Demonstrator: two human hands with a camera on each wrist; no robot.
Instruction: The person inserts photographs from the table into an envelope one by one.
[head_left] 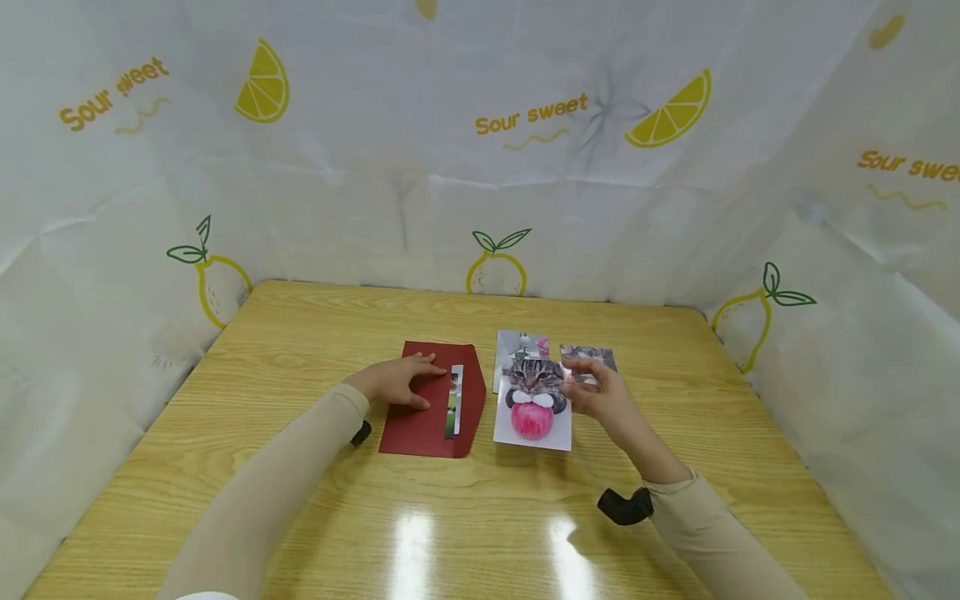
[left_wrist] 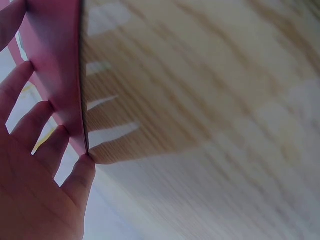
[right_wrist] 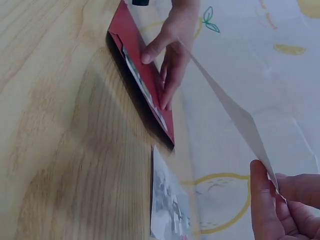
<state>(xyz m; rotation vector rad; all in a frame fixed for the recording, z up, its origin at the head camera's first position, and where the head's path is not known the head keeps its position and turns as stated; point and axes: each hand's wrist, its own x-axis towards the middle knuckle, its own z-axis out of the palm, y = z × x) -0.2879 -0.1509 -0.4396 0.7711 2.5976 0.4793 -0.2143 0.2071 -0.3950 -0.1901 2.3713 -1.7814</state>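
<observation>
A red envelope (head_left: 420, 417) lies on the table with its flap open to the right, and part of a picture card (head_left: 454, 404) sticks out of its mouth. Spread fingers of my left hand (head_left: 393, 382) rest on the envelope, seen in the left wrist view with fingertips on the red paper (left_wrist: 55, 50). My right hand (head_left: 603, 400) pinches a card with a cat and a pink ball (head_left: 532, 417) by its right edge. In the right wrist view this card (right_wrist: 235, 112) is raised above the table, thumb on one side and fingers on the other.
Behind the held card lies a pale card with pink flowers (head_left: 510, 346), partly covered by it in the head view. Another picture card (head_left: 600, 357) lies to its right, behind my right hand. A white lemon-print cloth (head_left: 360, 217) hangs around the wooden table (head_left: 315, 325).
</observation>
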